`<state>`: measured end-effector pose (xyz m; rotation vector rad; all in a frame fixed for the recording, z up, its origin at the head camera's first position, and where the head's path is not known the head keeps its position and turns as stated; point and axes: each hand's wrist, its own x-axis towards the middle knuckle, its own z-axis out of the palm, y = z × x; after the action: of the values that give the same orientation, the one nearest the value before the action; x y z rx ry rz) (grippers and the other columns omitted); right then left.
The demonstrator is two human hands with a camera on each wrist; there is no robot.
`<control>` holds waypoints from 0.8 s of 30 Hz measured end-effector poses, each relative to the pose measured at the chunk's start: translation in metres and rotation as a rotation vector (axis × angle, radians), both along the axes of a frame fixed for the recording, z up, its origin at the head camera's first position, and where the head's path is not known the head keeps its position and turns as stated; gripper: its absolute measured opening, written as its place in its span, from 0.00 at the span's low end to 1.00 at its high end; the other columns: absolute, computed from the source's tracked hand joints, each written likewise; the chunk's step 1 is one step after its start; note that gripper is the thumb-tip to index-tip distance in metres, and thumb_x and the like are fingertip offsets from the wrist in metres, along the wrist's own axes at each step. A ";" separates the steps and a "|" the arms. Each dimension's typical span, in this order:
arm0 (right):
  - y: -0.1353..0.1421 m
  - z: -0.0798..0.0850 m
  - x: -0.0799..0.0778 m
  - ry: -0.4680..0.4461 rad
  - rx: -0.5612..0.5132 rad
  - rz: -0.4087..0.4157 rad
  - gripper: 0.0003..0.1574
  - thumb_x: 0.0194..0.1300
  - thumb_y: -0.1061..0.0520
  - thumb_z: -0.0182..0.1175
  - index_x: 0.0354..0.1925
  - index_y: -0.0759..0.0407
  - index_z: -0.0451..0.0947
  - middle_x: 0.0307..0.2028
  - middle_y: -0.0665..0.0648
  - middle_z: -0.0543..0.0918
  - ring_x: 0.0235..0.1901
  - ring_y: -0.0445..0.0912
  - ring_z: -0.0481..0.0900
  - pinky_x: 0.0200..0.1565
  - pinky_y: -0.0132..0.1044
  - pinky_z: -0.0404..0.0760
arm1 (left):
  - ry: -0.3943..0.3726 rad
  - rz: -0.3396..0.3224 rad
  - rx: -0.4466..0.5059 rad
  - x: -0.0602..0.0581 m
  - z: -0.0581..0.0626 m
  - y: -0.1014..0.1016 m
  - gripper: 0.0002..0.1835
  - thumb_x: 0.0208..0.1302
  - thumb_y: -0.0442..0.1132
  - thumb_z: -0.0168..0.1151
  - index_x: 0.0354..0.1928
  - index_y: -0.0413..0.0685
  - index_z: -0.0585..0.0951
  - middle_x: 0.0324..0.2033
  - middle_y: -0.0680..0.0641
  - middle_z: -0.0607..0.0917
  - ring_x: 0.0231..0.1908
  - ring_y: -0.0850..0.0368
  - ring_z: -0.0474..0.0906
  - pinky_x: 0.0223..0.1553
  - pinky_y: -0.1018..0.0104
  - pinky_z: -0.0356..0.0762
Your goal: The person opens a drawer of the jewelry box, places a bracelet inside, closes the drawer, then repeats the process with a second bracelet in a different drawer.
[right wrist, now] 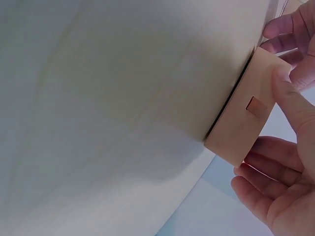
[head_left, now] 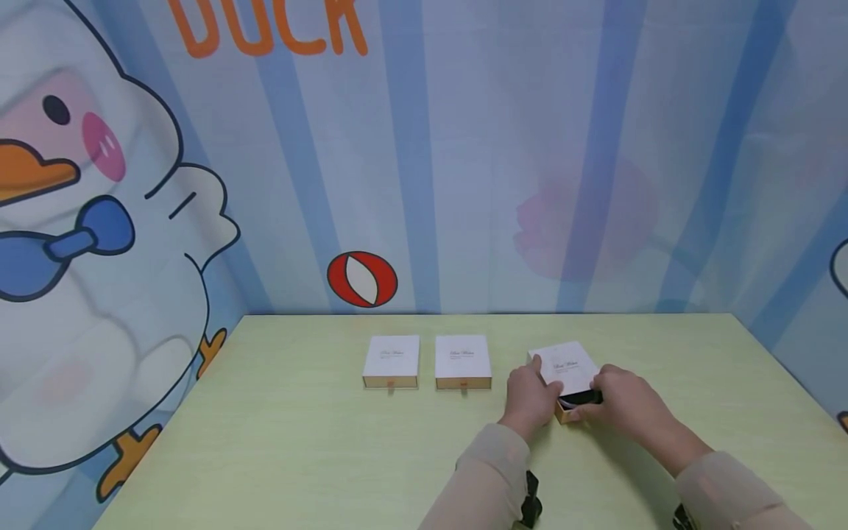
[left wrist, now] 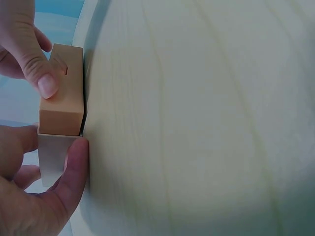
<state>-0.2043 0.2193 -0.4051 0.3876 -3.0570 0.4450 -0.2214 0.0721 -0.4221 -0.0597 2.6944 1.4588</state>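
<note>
A white-topped drawer box [head_left: 568,368] with small script lettering sits turned at an angle on the table's right side. Its tan drawer [left wrist: 61,115] is slid partly out of the white sleeve [left wrist: 51,152], and a dark inside shows in the gap. My left hand [head_left: 530,394] grips the sleeve by its sides, thumb and fingers on opposite faces. My right hand [head_left: 626,401] holds the drawer, its thumb [left wrist: 47,84] against the front and its fingers [right wrist: 268,169] at the end. A small ribbon tab [right wrist: 256,106] shows on the drawer front.
Two matching boxes, one at the left [head_left: 391,361] and one nearer the middle [head_left: 463,361], stand side by side, tabs facing me. The pale wood-grain table [head_left: 298,456] ends at a blue striped backdrop [head_left: 464,147] with a cartoon duck.
</note>
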 end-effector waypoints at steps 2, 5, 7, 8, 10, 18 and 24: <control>0.000 0.000 0.000 0.004 0.004 -0.002 0.29 0.44 0.40 0.73 0.26 0.64 0.79 0.27 0.54 0.74 0.24 0.45 0.66 0.26 0.34 0.63 | -0.005 -0.003 -0.001 0.000 0.001 0.000 0.32 0.61 0.42 0.63 0.66 0.42 0.67 0.63 0.42 0.72 0.58 0.56 0.69 0.63 0.60 0.66; -0.001 0.001 0.000 0.008 0.015 -0.005 0.29 0.44 0.40 0.73 0.26 0.65 0.79 0.27 0.55 0.75 0.23 0.45 0.66 0.26 0.34 0.63 | -0.012 -0.003 0.000 0.000 0.001 0.000 0.32 0.61 0.42 0.63 0.67 0.43 0.67 0.63 0.43 0.73 0.56 0.56 0.70 0.63 0.60 0.67; -0.001 0.001 -0.001 0.018 0.023 -0.002 0.28 0.44 0.41 0.73 0.26 0.65 0.79 0.26 0.55 0.75 0.23 0.45 0.66 0.26 0.34 0.63 | -0.017 -0.001 0.002 0.000 0.001 0.000 0.32 0.61 0.42 0.63 0.67 0.43 0.67 0.63 0.43 0.72 0.55 0.57 0.70 0.63 0.60 0.67; -0.002 0.001 -0.001 0.019 0.027 -0.001 0.28 0.44 0.41 0.73 0.26 0.65 0.79 0.26 0.55 0.75 0.23 0.45 0.66 0.26 0.34 0.63 | -0.021 0.000 0.005 0.000 0.001 0.000 0.32 0.61 0.42 0.63 0.67 0.44 0.67 0.63 0.43 0.72 0.55 0.57 0.70 0.62 0.60 0.67; -0.002 0.001 -0.002 0.026 0.034 0.004 0.28 0.45 0.41 0.73 0.25 0.64 0.79 0.26 0.55 0.75 0.23 0.45 0.65 0.25 0.34 0.63 | -0.022 0.002 0.007 0.000 0.000 0.000 0.32 0.61 0.42 0.63 0.67 0.44 0.67 0.63 0.43 0.73 0.53 0.57 0.70 0.62 0.60 0.68; -0.005 0.000 -0.002 0.043 0.062 -0.001 0.27 0.44 0.41 0.73 0.23 0.63 0.77 0.24 0.54 0.74 0.21 0.44 0.65 0.25 0.34 0.64 | -0.016 0.000 0.009 0.000 0.000 0.000 0.32 0.61 0.42 0.64 0.67 0.44 0.67 0.64 0.43 0.71 0.52 0.58 0.70 0.55 0.64 0.72; -0.005 0.001 -0.001 0.071 0.067 0.015 0.25 0.45 0.42 0.73 0.21 0.62 0.78 0.24 0.54 0.74 0.21 0.44 0.65 0.25 0.35 0.64 | -0.010 0.003 0.002 0.001 0.000 0.000 0.32 0.61 0.42 0.64 0.67 0.44 0.68 0.65 0.43 0.70 0.56 0.59 0.69 0.58 0.63 0.70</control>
<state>-0.2058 0.2146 -0.4044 0.4193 -3.0082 0.3223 -0.2209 0.0724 -0.4219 -0.0708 2.6864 1.4574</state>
